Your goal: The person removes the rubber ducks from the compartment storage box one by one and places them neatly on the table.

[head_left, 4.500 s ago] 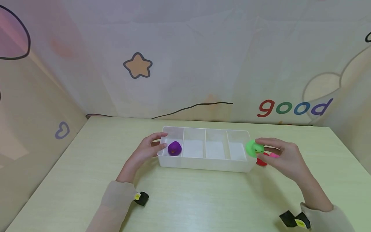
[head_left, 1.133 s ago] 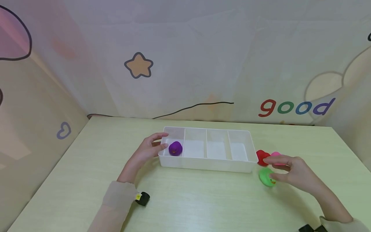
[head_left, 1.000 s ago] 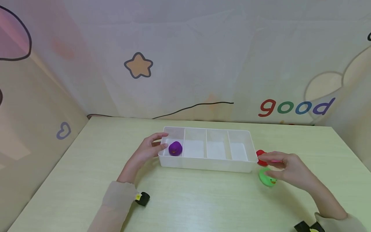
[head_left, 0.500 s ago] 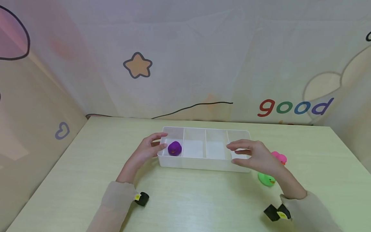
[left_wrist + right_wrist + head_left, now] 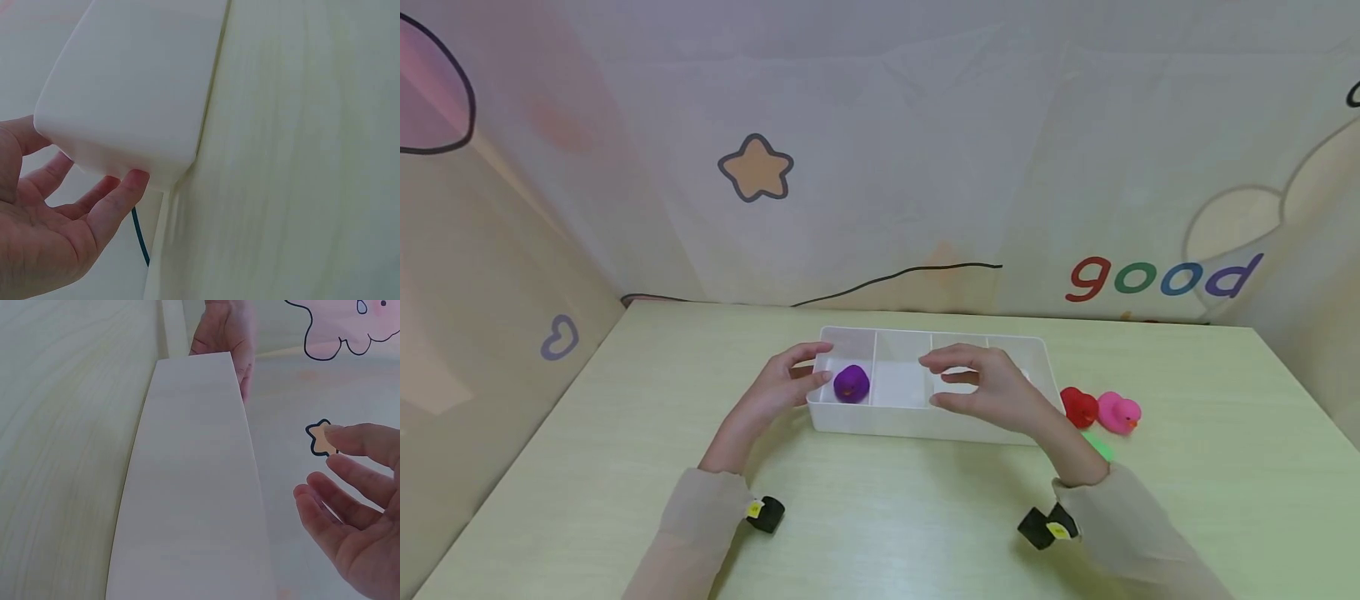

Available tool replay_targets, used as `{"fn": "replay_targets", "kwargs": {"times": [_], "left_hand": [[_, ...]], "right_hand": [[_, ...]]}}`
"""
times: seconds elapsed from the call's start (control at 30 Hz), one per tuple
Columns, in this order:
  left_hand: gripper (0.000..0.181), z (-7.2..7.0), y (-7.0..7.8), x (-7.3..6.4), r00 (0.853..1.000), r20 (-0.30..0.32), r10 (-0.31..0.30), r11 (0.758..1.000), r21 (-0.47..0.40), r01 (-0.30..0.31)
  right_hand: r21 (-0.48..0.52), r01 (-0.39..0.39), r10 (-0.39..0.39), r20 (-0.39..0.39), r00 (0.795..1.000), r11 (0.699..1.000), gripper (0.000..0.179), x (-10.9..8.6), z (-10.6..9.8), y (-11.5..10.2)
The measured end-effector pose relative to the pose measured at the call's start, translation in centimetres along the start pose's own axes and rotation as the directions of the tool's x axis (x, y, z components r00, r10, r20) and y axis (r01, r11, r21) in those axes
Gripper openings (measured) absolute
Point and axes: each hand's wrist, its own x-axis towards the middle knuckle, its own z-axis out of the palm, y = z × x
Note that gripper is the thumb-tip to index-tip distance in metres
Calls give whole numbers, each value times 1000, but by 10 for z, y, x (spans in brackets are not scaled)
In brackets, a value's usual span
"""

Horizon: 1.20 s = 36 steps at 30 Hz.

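A white tray (image 5: 925, 423) with several compartments in a row sits on the table. My left hand (image 5: 784, 382) holds its left end, index finger and thumb at the rim corners; in the left wrist view, the fingertips (image 5: 134, 179) press the end wall. A purple rubber duck (image 5: 852, 384) lies in the leftmost compartment. My right hand (image 5: 988, 390) hovers over the tray's middle with nothing in its loosely bent, parted fingers. Right of the tray sit a red duck (image 5: 1079, 407) and a pink duck (image 5: 1119, 413). A green duck (image 5: 1099, 445) is mostly hidden behind my right forearm.
The light wood table (image 5: 880, 517) meets a printed cloth backdrop (image 5: 887, 167) at the back and sides. Black wrist devices (image 5: 766, 515) sit at both cuffs.
Earlier my right hand held the green duck by the tray's right end, then set it on the table near the red and pink ones. Empty, it has since moved left over the tray.
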Motion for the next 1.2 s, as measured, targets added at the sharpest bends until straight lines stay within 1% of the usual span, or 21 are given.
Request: {"fn": "replay_targets", "kwargs": {"times": [0.23,0.4,0.53,0.77,0.87,0.97,1.03,1.2], "left_hand": [[47,0,-1,2,1000,-9,-16,1000,10,16],[47,-1,-2,2,1000,-11,-21,1000,13,21],[48,-1,-1,1,1000,-8,-12,1000,16,12],[49,-1,-1,1,1000,-1,-9,1000,-2,9],[49,-1,-2,2,1000,5,-1,1000,-6,1],[49,-1,-1,2,1000,11,0,1000,-7,0],[49,-1,-1,2,1000,12,1,1000,1,-1],[50,-2,-3,2,1000,17,6,1000,9,-6]], "right_hand": [[56,10,-11,23,1000,998,40,24,17,-5],[41,-9,7,51,999,999,41,42,33,-6],[40,-29,27,71,997,999,41,54,44,-6],[24,-54,52,100,994,998,42,72,58,-5],[-14,-61,62,116,991,998,44,77,62,-4],[-91,-58,70,129,989,994,44,81,66,-3],[-139,-42,61,137,989,989,43,84,68,-2],[-233,-36,75,162,984,972,38,89,74,-5]]}}
